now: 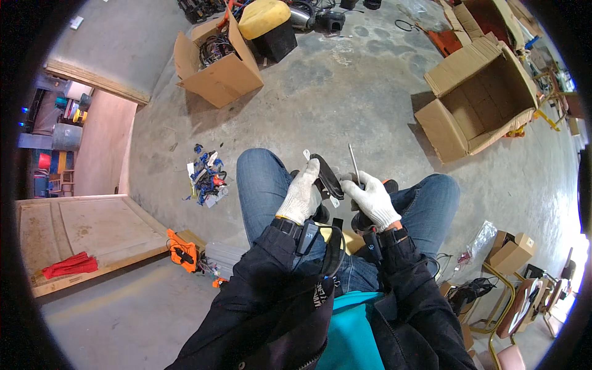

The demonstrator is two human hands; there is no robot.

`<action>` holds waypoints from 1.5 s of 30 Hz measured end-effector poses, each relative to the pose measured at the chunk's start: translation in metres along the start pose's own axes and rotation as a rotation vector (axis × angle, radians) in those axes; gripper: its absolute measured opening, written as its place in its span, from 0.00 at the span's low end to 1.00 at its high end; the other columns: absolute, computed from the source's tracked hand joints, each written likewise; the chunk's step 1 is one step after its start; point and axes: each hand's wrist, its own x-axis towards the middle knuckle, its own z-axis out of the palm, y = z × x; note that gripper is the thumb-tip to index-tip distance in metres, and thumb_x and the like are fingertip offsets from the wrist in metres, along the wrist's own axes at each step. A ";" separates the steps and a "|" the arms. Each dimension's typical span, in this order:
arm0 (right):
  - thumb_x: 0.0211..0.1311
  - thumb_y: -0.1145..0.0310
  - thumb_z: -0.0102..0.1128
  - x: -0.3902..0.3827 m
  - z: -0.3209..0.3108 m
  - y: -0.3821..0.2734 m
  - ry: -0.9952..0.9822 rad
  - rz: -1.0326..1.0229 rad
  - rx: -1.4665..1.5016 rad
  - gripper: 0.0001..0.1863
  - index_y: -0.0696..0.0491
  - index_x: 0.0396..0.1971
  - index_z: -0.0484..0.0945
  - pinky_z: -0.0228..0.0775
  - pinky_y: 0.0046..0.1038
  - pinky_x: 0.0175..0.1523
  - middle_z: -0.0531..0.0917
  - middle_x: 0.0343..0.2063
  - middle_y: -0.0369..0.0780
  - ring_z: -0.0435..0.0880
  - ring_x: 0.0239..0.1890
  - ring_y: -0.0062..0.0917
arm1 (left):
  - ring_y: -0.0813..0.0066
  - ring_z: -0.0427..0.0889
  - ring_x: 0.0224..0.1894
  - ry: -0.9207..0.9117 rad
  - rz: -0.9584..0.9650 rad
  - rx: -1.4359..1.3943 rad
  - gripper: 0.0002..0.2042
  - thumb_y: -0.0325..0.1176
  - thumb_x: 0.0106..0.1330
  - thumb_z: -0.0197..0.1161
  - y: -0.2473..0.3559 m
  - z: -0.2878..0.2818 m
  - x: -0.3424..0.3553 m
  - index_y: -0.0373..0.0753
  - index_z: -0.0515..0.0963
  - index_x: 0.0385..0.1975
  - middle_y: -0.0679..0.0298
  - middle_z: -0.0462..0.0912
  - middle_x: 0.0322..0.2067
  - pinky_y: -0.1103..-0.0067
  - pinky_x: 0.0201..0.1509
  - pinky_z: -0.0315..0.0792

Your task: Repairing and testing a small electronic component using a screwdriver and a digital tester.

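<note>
In a white knitted glove, my left hand (301, 196) is closed around a curved black part (327, 174) with small pale tabs at its ends. My right hand (374, 198), gloved the same way, grips a screwdriver (353, 161); its thin metal shaft points away from me, while the handle is hidden in the fingers. The two hands are close together between my knees, and the shaft stands just right of the black part, apart from it.
A heap of blue, black and red scraps (208, 177) lies on the floor to the left. Ahead stands a carton of cables (225, 77) beside a yellow-topped black container (266, 28). An open cardboard box (453, 126) is at right. Near left are a wooden panel (92, 225) and red cloth (71, 265).
</note>
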 end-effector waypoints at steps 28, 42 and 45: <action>0.64 0.59 0.73 -0.009 -0.002 0.002 -0.118 -0.327 -0.193 0.25 0.57 0.56 0.83 0.76 0.29 0.56 0.88 0.43 0.48 0.87 0.48 0.28 | 0.68 0.84 0.38 -0.109 -0.043 0.009 0.13 0.40 0.81 0.52 0.002 0.008 -0.007 0.37 0.77 0.49 0.59 0.86 0.40 0.73 0.35 0.77; 0.62 0.56 0.74 -0.004 -0.001 0.014 0.016 -0.543 -0.157 0.23 0.57 0.51 0.84 0.77 0.33 0.48 0.88 0.39 0.45 0.87 0.41 0.29 | 0.69 0.86 0.45 0.019 0.000 0.161 0.16 0.42 0.77 0.62 -0.001 0.013 -0.010 0.41 0.76 0.56 0.63 0.85 0.44 0.71 0.48 0.81; 0.61 0.52 0.73 0.002 0.000 0.021 0.054 -0.589 -0.395 0.24 0.54 0.50 0.84 0.77 0.36 0.44 0.87 0.36 0.46 0.86 0.38 0.36 | 0.69 0.86 0.44 0.014 0.024 0.215 0.15 0.39 0.77 0.62 -0.004 0.008 -0.005 0.41 0.75 0.57 0.62 0.85 0.44 0.71 0.48 0.81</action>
